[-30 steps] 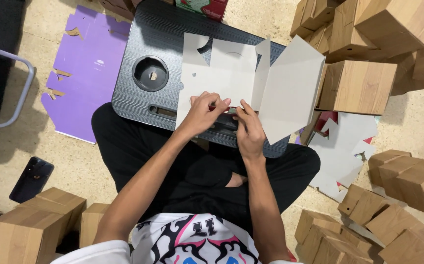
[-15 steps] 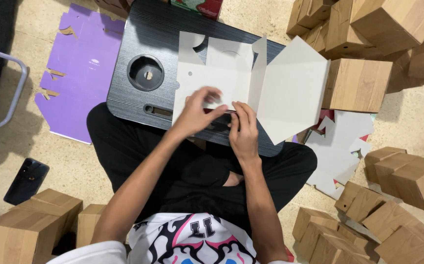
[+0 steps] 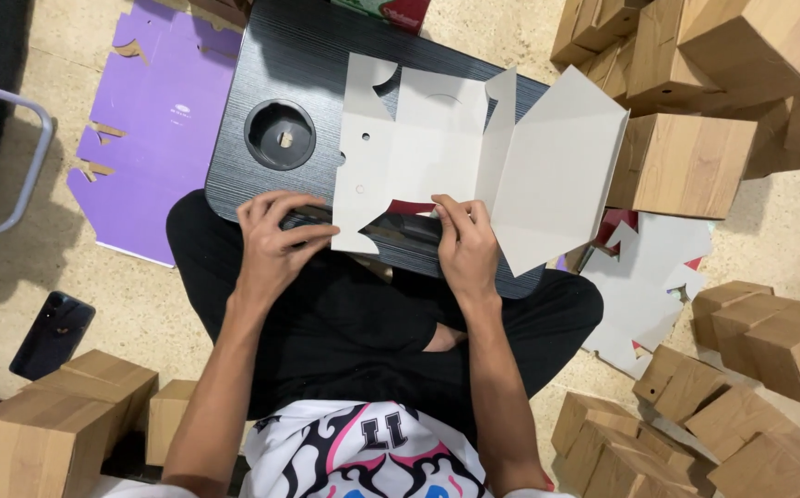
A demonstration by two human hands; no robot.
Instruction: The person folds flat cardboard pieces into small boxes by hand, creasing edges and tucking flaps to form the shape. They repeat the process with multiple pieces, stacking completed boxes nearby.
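Both hands grip the flat white carton [image 3: 437, 157] on the worktop [image 3: 261, 184]: left hand [image 3: 275, 244] pinches its corner, right hand [image 3: 464, 249] pins its edge flat.

Both hands [image 3: 372, 244] grip white box blank [image 3: 474, 157] on black lap desk [image 3: 261, 74].

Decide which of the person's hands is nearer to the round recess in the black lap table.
Left. The left hand lies just below the round recess, while the right hand sits far across the white cardboard sheet.
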